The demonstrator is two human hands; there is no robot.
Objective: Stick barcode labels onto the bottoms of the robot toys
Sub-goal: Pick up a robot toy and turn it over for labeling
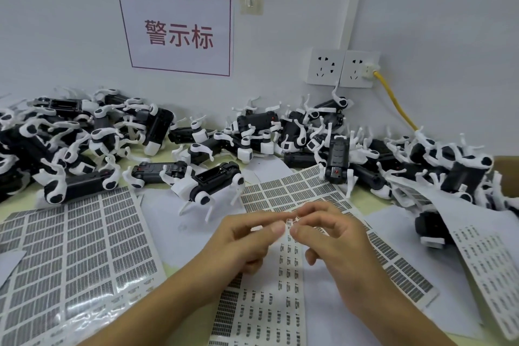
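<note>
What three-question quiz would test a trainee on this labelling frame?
1. True or false: the left hand and right hand meet over a strip of labels, fingers pinching at its top end.
2. Which lies at the near left? A) large label sheet B) a tape roll C) a pair of scissors
3. Fill in: the yellow cable is plugged into the ____ of the two wall sockets.

Key: 1 true. 2 A. 3 right-hand one; it then runs down behind the robot toys piled along the wall.
</note>
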